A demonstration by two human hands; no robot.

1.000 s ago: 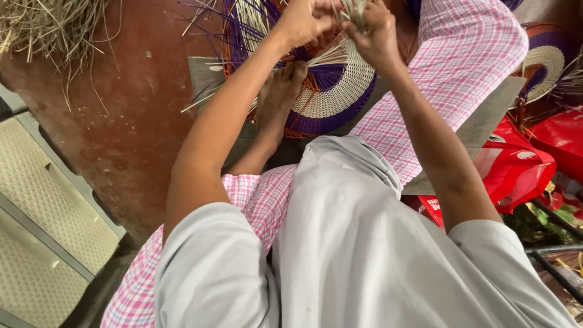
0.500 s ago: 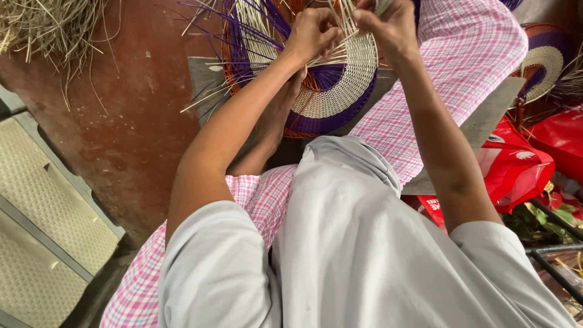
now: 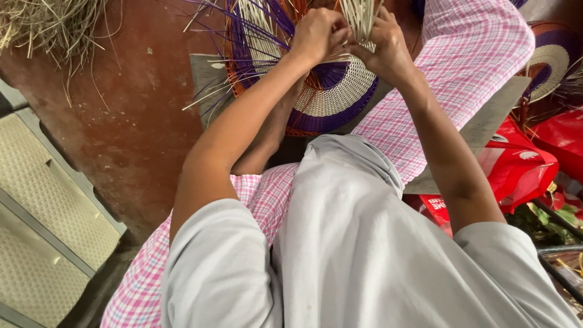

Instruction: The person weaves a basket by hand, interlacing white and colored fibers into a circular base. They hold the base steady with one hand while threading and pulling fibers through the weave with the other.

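The round, half-woven basket of purple, cream and orange reed strands [image 3: 331, 97] rests on the person's pink checked lap, beyond the grey shirt [image 3: 352, 243]. The left hand [image 3: 319, 33] and right hand [image 3: 385, 45] meet at its top edge, fingers pinching pale upright strands. Farther off lies the red-brown floor [image 3: 139, 121].

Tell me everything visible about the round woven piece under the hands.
The round woven purple, cream and orange basket base looks made of thin cane strips, unfinished: loose purple and pale strands stick out around its rim. It sits tilted on a grey board over the pink checked lap. The left hand and right hand grip pale strands above it.
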